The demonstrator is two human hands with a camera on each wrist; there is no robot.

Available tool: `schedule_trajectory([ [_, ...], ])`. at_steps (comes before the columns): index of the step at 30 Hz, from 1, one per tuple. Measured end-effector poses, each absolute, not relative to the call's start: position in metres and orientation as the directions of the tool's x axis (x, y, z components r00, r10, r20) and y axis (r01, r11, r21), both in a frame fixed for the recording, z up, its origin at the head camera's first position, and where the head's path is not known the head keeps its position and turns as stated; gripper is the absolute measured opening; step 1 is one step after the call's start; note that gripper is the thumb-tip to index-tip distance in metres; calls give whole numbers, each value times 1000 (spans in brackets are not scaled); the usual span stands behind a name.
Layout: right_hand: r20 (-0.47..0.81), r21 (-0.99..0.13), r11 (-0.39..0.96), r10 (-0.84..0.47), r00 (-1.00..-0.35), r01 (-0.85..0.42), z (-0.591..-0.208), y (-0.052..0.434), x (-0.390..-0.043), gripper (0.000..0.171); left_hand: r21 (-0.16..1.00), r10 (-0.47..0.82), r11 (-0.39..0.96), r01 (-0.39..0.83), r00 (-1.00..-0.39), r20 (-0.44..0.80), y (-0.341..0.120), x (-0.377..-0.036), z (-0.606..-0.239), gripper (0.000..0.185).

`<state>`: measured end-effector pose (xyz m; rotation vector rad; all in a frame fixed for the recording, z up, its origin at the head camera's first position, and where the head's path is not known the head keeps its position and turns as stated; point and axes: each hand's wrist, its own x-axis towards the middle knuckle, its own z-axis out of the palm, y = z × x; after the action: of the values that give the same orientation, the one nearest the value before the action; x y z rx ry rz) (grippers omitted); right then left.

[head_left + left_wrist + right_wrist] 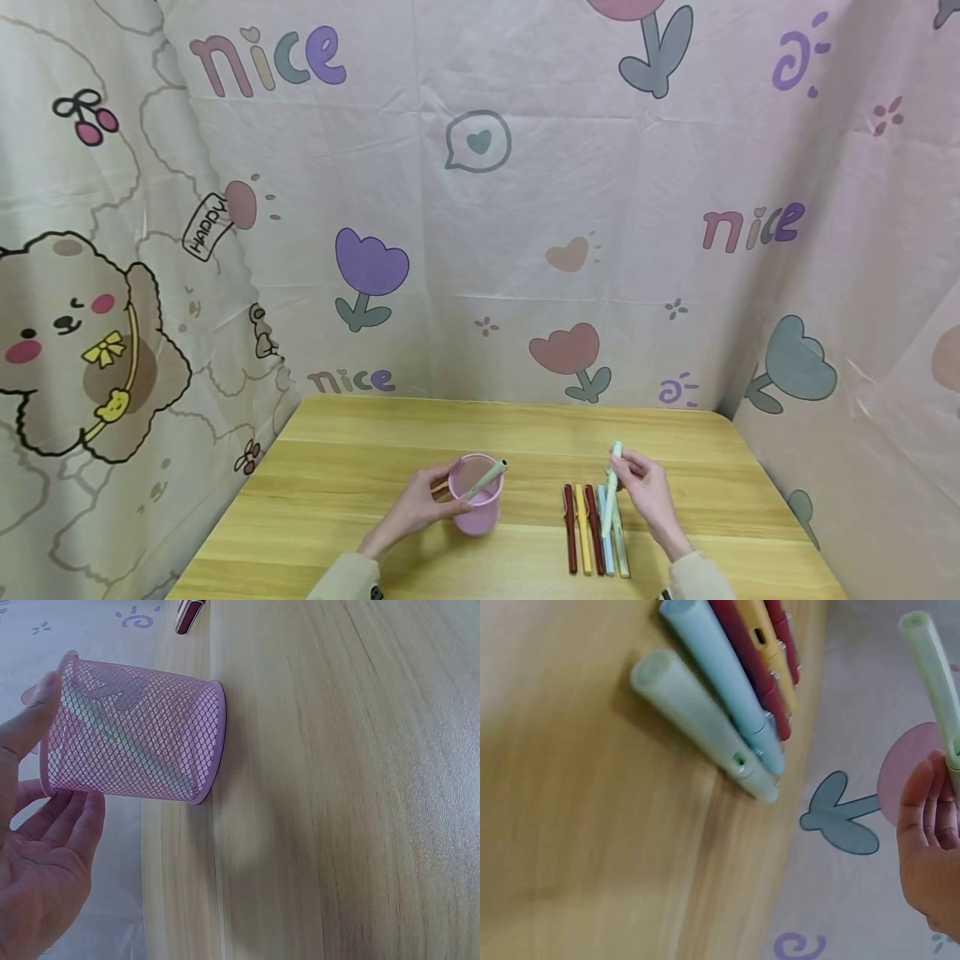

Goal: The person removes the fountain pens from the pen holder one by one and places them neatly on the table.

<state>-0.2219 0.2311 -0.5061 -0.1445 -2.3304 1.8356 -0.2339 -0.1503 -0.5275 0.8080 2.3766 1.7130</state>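
So far: 1 pen leans inside the cup; 5 more lie in a row on the table, by my judgement waiting.
Right hand: fingers pinch a pale green pen, lifted above the row.
Left hand: thumb and fingers curl round the cup (it stands upright, left of the row).
Cup: pink wire mesh, round, thin rim.
Pens: smooth matte plastic, straight barrels; red, yellow, red, blue, green.
Table: light wood grain.
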Motion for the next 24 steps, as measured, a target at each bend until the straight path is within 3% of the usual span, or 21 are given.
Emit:
schedule_trajectory([
  [24, -65, -954, 279, 171, -983, 111, -537, 264, -220, 51, 916, 464, 219, 337, -861, 206, -149, -235, -529, 84],
])
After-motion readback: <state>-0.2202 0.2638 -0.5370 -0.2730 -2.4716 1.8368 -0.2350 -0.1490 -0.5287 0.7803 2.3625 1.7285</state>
